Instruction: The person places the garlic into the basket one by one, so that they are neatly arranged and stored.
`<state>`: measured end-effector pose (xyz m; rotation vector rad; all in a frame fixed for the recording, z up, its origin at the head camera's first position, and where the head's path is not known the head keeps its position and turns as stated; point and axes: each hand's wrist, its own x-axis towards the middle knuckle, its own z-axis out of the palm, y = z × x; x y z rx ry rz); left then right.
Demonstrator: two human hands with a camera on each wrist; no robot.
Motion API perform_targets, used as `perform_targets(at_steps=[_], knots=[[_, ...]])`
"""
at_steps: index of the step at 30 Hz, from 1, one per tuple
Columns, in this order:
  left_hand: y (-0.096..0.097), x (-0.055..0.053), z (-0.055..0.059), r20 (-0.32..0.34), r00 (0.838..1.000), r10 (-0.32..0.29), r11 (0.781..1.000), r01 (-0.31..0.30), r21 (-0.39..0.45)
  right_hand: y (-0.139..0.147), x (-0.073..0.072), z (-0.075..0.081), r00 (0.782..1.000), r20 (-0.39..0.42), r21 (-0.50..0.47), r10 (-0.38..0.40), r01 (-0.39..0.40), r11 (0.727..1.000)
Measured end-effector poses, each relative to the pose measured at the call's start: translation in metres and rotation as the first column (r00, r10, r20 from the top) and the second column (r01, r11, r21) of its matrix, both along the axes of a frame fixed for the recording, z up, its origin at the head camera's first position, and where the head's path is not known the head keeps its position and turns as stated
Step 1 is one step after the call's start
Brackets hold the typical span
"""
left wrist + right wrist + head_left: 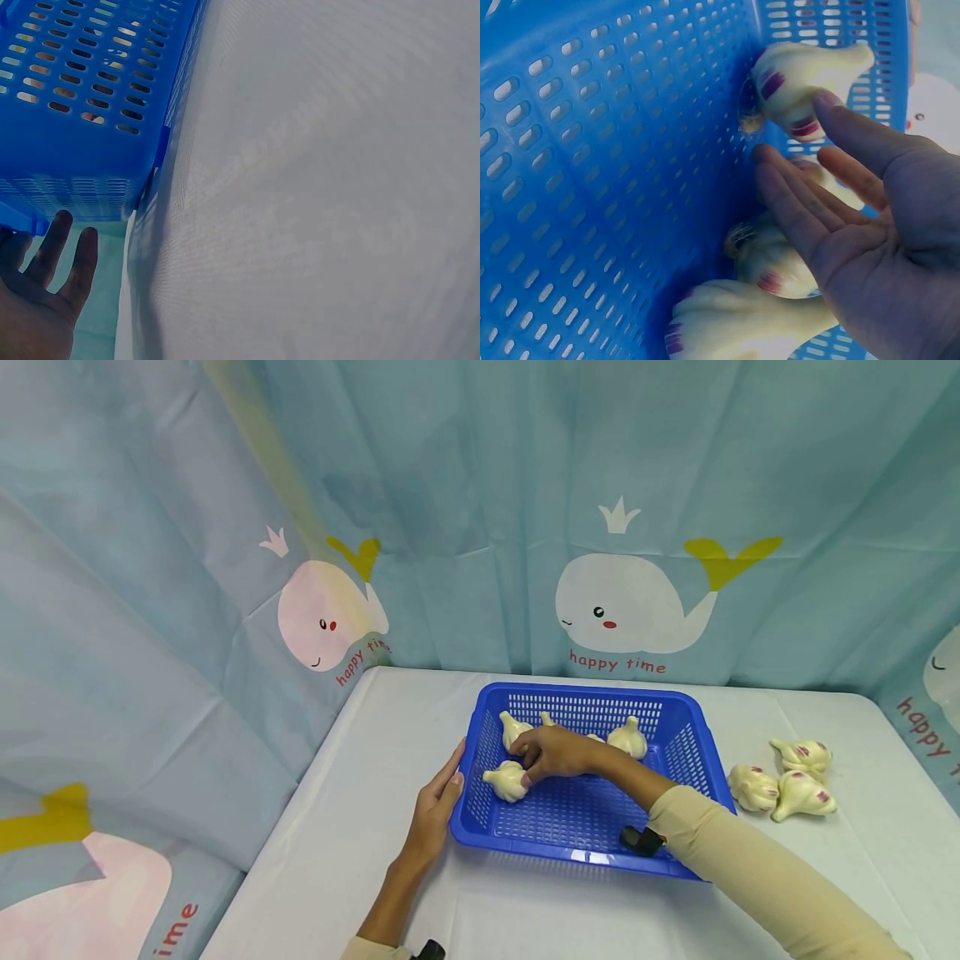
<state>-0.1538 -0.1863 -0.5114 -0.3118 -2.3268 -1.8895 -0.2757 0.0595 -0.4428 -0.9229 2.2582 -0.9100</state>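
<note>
Blue plastic, pierced with rows of slots, formed the basket (pixel 555 817) that we saw on the white-covered worktop (pixel 352 777). Inside, near its left wall, lay the nearest garlic bulb (pixel 506 782), its neck pointing left. We saw the right hand (pixel 555 752) reach in beside it, thumb tip at the bulb's side and fingers (pixel 791 206) fairly straight, with a wide gap between them and the thumb; how firmly the thumb touched, we could not tell. The left hand (pixel 431 818) rested along the outside of the basket's left end, its fingers extended.

Behind the nearest bulb we found a second bulb (pixel 513 729), and to the right of the hand a third bulb (pixel 627 740); others showed only in part. Right of the basket, three loose bulbs (pixel 802 797) clustered on the worktop. Beyond hung a pale blue curtain (pixel 465 468) printed with whales.
</note>
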Motion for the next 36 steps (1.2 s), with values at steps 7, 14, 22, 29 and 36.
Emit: perform_targets(at_steps=[7, 14, 22, 29, 36], knots=[[0.0, 0.0, 0.0, -0.005, 1.0, -0.002, 1.0, 0.002, 0.003, 0.004, 0.0, 0.006, 1.0, 0.001, -0.034, -0.004, 0.004, 0.999], [0.0, 0.0, 0.001, -0.006, 1.0, 0.007, 1.0, -0.007, -0.002, 0.013, -0.001, 0.015, 1.0, 0.002, -0.097, -0.017, 0.017, 0.995], [0.0, 0.0, -0.001, -0.007, 1.0, 0.009, 1.0, -0.009, -0.012, 0.026, -0.001, 0.03, 0.998, 0.053, -0.179, -0.044, 0.053, 0.982], [0.0, -0.001, -0.001, -0.015, 1.0, 0.0, 1.0, 0.0, -0.003, 0.044, 0.002, 0.045, 0.992, 0.065, -0.197, -0.109, 0.12, 0.973], [0.0, 0.0, 0.0, -0.018, 1.0, 0.001, 1.0, -0.001, -0.002, 0.063, 0.008, 0.063, 0.987, 0.045, -0.23, -0.155, 0.162, 0.96]])
